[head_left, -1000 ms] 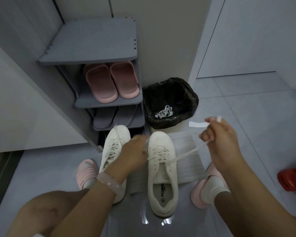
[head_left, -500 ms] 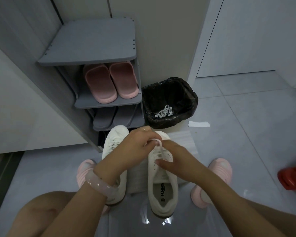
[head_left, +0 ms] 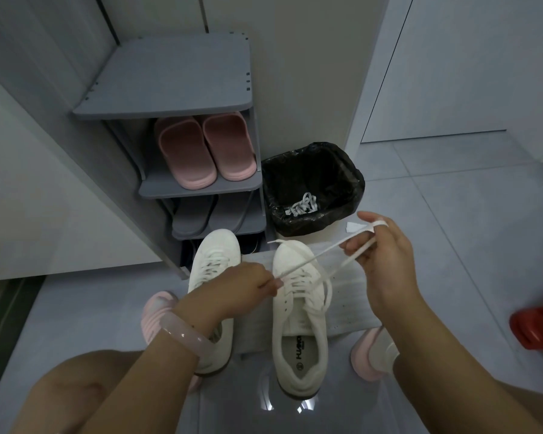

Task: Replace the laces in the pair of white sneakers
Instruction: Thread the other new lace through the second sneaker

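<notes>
The white lace (head_left: pixel 308 261) runs taut from the eyelets of the right-hand sneaker (head_left: pixel 298 308), which stands on the floor just in front of the shoe rack (head_left: pixel 201 183); it looks soft, flat and light, best taken near its stiff tip. The left hand (head_left: pixel 242 289) pinches it at the eyelets, while the right hand (head_left: pixel 380 245) grips the drawn-out length. The insole carries print, seemingly "HUANQIU", not surely legible.

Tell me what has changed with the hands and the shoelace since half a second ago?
The right hand has pulled up and away to the right, drawing the lace taut from the right sneaker. Before, it sat low on the shoe beside the left hand, which still pinches the lace at the eyelets. The left sneaker, bin and slippers stayed put.
</notes>
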A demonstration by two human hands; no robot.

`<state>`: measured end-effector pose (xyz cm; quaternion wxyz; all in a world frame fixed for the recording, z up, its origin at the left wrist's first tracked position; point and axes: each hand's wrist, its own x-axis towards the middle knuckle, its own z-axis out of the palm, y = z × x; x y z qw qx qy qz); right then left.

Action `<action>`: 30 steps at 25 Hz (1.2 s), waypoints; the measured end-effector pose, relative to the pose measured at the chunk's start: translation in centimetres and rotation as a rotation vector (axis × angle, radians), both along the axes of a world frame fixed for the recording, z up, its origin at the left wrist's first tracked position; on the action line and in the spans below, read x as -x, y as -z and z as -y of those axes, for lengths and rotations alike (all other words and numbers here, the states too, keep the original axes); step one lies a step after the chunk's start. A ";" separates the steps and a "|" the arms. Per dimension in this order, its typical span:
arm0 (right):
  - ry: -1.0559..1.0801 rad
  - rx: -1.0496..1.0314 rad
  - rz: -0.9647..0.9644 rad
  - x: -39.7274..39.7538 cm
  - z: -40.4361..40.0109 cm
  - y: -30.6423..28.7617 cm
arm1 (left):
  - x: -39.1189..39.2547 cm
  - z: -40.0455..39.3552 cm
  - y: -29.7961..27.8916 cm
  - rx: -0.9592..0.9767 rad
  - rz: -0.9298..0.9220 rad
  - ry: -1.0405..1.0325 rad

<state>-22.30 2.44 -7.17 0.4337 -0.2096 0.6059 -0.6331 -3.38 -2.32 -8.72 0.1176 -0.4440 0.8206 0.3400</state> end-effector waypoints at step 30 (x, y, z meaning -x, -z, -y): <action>-1.056 -0.245 -1.069 -2.3 -1.9 6.8 | 1.1 -0.7 3.3 0.128 -0.175 -0.168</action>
